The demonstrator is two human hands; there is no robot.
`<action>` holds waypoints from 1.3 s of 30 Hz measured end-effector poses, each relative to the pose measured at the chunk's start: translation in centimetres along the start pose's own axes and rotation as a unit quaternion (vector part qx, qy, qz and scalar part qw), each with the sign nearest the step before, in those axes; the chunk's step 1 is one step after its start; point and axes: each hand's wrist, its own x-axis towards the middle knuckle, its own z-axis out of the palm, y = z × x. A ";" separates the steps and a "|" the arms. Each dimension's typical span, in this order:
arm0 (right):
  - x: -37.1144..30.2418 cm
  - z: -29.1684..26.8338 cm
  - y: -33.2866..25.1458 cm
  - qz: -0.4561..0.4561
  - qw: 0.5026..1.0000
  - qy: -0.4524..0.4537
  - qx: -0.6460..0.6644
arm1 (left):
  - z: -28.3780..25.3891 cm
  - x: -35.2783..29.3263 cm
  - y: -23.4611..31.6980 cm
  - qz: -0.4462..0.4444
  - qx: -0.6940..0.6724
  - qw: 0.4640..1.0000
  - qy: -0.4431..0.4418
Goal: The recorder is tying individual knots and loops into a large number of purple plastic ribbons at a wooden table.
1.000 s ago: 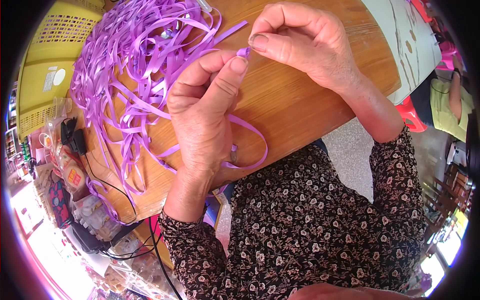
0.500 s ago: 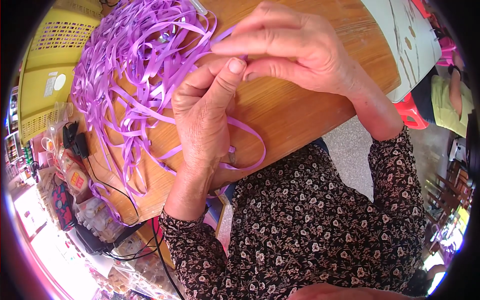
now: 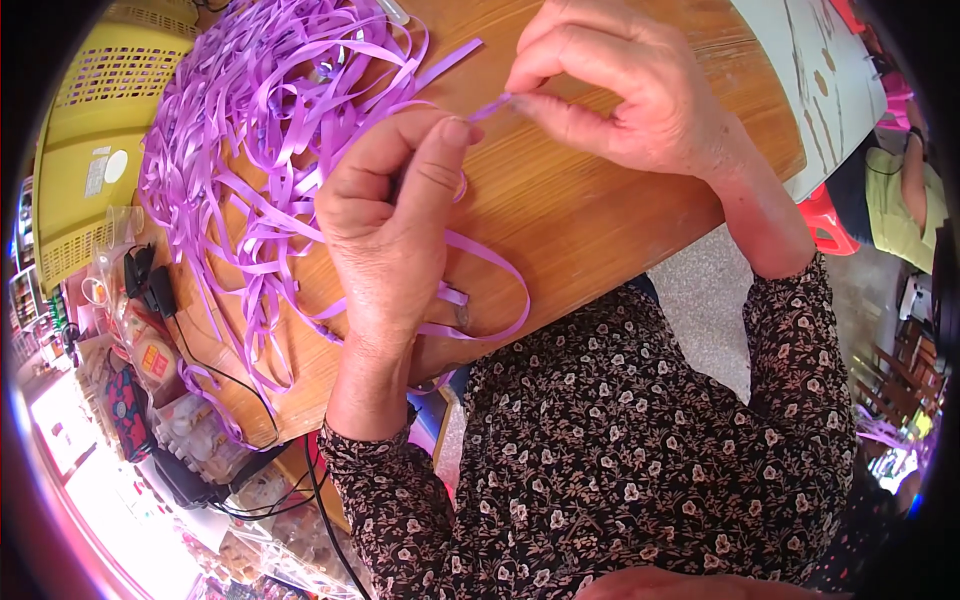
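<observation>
A purple ribbon (image 3: 490, 107) is stretched between my two hands over the wooden table. My left hand (image 3: 395, 200) pinches it between thumb and bent index finger. At the other end, my right hand (image 3: 620, 95) grips the tip between thumb and forefinger. Part of the ribbon inside my left fist is hidden. A large tangled heap of purple ribbons (image 3: 285, 120) lies to the left and beyond my left hand, with loose strands trailing toward the near edge. One loop curves out on the table right of my left wrist, near a small metal clip (image 3: 462, 315).
The wooden table (image 3: 600, 230) meets a white marbled surface (image 3: 820, 90) at right. A yellow plastic basket (image 3: 110, 130) stands at far left. Black cables (image 3: 235, 375) and bagged goods (image 3: 200, 435) sit by the left edge. A red stool (image 3: 828, 222) and another person's arm (image 3: 910, 185) show at right.
My hands have moved apart, the right one rightward and the left one slightly left, leaving a short purple stretch showing between them. A loose ribbon end now shows beyond my left hand.
</observation>
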 end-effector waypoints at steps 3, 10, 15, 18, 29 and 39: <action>2.2 -2.1 -2.3 0.208 0.974 -0.036 0.082 | -1.4 0.4 0.1 -0.017 -0.066 0.997 0.032; 4.6 -2.9 -3.7 0.365 0.906 -0.047 0.210 | -0.6 0.0 0.1 -0.014 -0.074 0.997 -0.003; 1.5 -0.1 -4.0 0.263 0.951 -0.088 0.135 | -0.4 0.1 0.0 -0.027 -0.074 0.997 0.003; 0.6 0.0 -1.0 -0.054 0.991 -0.058 -0.108 | -0.6 0.1 -0.2 -0.016 -0.050 0.998 -0.016; 2.8 1.4 -3.4 0.271 0.930 0.003 0.250 | -2.7 0.5 0.5 -0.014 -0.343 0.933 -0.111; 5.4 2.8 -5.6 0.360 0.794 -0.175 0.456 | -4.5 0.6 5.7 0.173 -0.382 0.893 -0.162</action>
